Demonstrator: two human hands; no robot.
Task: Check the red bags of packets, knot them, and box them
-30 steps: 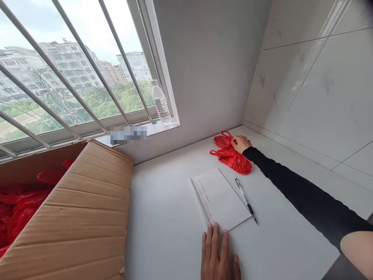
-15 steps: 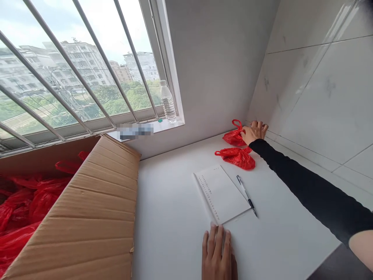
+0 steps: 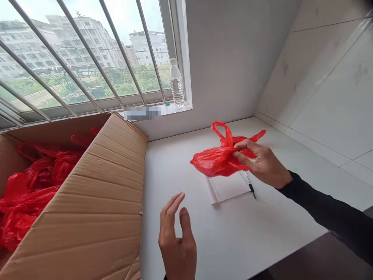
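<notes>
My right hand (image 3: pixel 262 161) pinches a knotted red plastic bag (image 3: pixel 214 161) between thumb and fingers, holding it above the notepad. The bag bulges to the left, and what is inside cannot be made out. Behind it shows part of a second red bag (image 3: pixel 258 136), mostly hidden. My left hand (image 3: pixel 177 237) is raised over the near part of the table with thumb and fingers apart, holding nothing. The held bag covers the upper part of the white notepad (image 3: pixel 233 186), which has writing along its left side. A black-and-clear pen (image 3: pixel 251 188) lies at the notepad's right edge.
On the left stands an open cardboard box (image 3: pixel 96 194) with several red bags (image 3: pixel 35 194) inside. A clear bottle (image 3: pixel 176 85) stands on the windowsill beside the barred window. The white table (image 3: pixel 233 233) meets the wall behind and a tiled wall at right.
My right hand has lifted a red bag off the back of the table and brought it nearer. My left hand has risen from beside the notepad, moved left and opened. The view has shifted.
</notes>
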